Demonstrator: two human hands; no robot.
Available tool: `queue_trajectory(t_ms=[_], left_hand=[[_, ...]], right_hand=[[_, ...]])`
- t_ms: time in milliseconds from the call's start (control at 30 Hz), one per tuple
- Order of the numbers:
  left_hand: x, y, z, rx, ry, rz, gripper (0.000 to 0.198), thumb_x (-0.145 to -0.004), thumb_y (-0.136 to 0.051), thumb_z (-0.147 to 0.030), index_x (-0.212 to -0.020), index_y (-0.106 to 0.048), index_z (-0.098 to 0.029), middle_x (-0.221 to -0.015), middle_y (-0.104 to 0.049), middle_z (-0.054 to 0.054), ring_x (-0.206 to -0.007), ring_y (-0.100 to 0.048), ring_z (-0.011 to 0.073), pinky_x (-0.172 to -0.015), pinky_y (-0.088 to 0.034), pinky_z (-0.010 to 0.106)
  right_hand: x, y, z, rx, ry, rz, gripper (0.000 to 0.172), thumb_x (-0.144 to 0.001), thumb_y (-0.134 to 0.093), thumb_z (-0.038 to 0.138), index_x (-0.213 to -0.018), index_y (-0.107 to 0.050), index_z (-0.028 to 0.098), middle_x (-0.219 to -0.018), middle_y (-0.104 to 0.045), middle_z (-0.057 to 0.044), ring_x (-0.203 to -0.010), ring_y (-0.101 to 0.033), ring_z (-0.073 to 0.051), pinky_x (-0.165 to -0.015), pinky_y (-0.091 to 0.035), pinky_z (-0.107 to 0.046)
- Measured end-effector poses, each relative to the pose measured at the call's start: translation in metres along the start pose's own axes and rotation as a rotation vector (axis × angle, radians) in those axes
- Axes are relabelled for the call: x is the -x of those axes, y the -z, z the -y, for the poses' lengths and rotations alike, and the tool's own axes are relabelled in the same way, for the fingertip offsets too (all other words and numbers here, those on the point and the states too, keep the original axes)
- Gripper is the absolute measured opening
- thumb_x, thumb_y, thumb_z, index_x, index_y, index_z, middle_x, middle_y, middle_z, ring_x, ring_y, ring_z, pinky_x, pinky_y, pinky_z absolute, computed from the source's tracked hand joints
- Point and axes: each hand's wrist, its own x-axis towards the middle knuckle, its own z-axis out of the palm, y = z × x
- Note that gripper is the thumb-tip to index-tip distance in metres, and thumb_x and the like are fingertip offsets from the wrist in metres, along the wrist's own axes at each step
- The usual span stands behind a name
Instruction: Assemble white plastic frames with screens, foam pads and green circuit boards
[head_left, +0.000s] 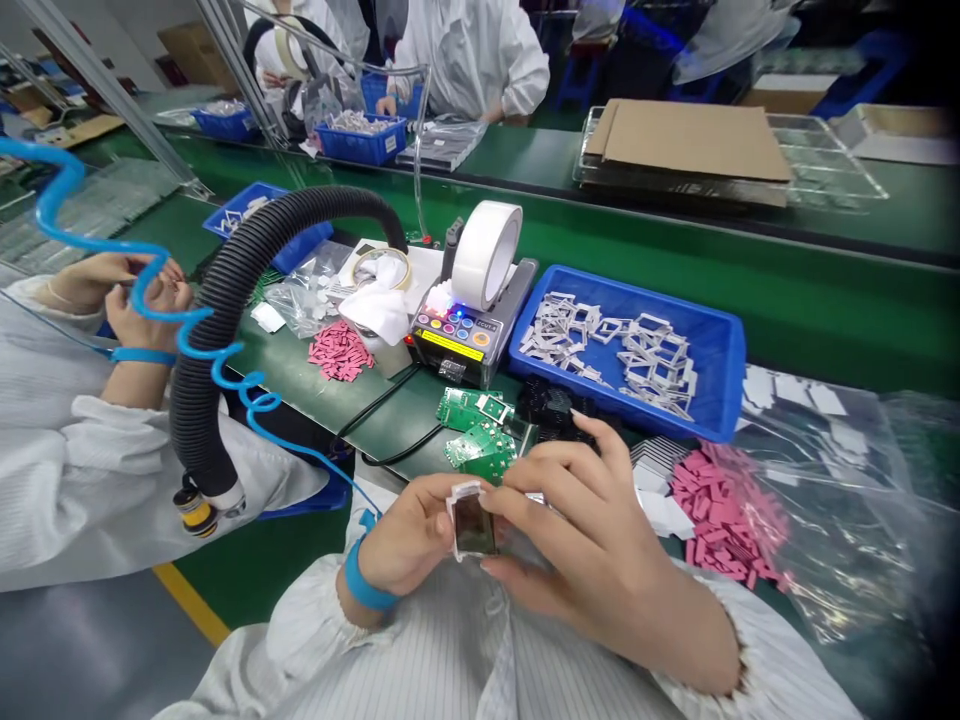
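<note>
Between my two hands, close to my chest, is a small dark display screen in a white plastic frame (474,528). My left hand (411,530), with a blue band at its wrist, grips the frame's left side between thumb and fingers. On the right edge and upper corner, the thumb and fingers of my right hand (585,530) are closed, with one finger raised. Just beyond my hands lie several green circuit boards (480,445), one bearing a white frame. Black parts (555,405) are heaped beside them.
A blue bin (727,370) holds many white frames. Left of it stands a tape dispenser (457,345) with a white roll. Pink pieces (724,515) lie at right by plastic bags. A black hose (217,330) arches at left, near a co-worker's hands (142,300) and a coiled blue tube (154,270).
</note>
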Motion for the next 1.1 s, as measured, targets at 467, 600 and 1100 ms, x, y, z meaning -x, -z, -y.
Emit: queue_trajectory(t_ms=[467,600,1100], left_hand=[[0.0,0.007,0.02,0.128,-0.008,-0.094,0.037,-0.07,-0.066,-0.054,-0.101,-0.069,-0.034,-0.097,-0.072,-0.002,-0.093,-0.065,0.0193,-0.085,-0.049,0.031],[-0.005,0.012,0.027,0.215,0.006,-0.029,0.033,-0.074,-0.066,-0.048,-0.104,-0.067,-0.034,-0.094,-0.072,-0.002,-0.092,-0.063,0.0174,-0.087,-0.048,0.034],[-0.012,0.008,0.038,0.186,0.124,0.017,0.038,-0.073,-0.07,-0.043,-0.105,-0.067,-0.025,-0.092,-0.072,0.002,-0.087,-0.063,0.0157,-0.086,-0.047,0.032]], right_hand=[[0.019,-0.013,0.013,-0.046,-0.067,0.119,0.067,-0.087,-0.046,0.056,-0.131,-0.041,0.006,-0.135,-0.044,-0.025,-0.128,-0.035,-0.033,-0.101,-0.035,-0.052],[0.044,0.002,-0.005,-0.11,-0.153,0.104,0.061,-0.091,-0.037,0.054,-0.134,-0.036,0.01,-0.135,-0.045,-0.022,-0.126,-0.042,-0.028,-0.1,-0.039,-0.047],[0.131,-0.03,-0.081,0.186,-0.53,0.156,0.017,-0.086,-0.056,0.021,-0.097,-0.068,0.019,-0.101,-0.071,-0.008,-0.086,-0.064,-0.026,-0.073,-0.052,-0.044]])
